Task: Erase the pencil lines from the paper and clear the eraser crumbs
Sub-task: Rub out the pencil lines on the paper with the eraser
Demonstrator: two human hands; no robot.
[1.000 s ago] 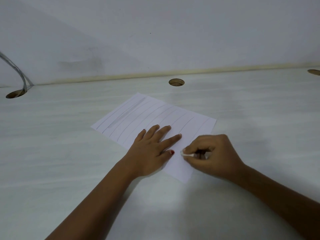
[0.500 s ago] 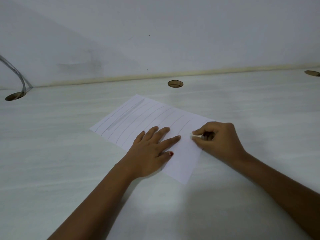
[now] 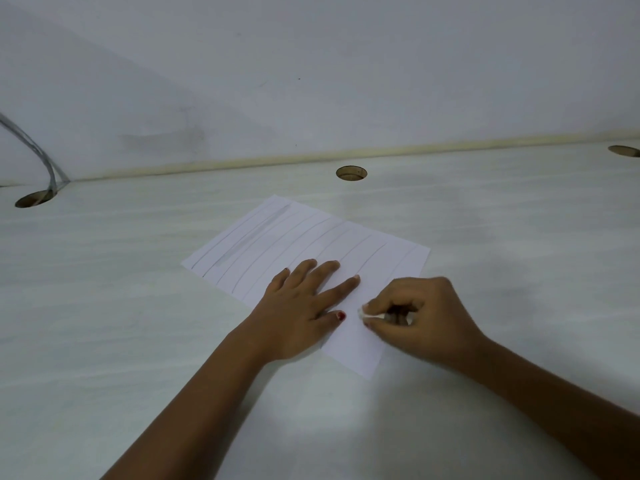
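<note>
The table (image 3: 138, 323) is a pale, whitish top with faint grey grain running across it. It meets the wall at the back, where a cream strip (image 3: 277, 159) covers the joint. Three round holes sit near that back edge: a left hole (image 3: 33, 199) with a grey cable (image 3: 38, 154) dropping into it, a middle hole (image 3: 351, 173), and a right hole (image 3: 623, 150) far off. One sheet of paper (image 3: 356, 355) lies flat, turned at an angle, near the middle hole, marked with pencil lines (image 3: 277, 244) and a grey smudged band.

No text, label or number is legible; the paper (image 3: 311, 239) bears only pencil lines (image 3: 254, 235).
</note>
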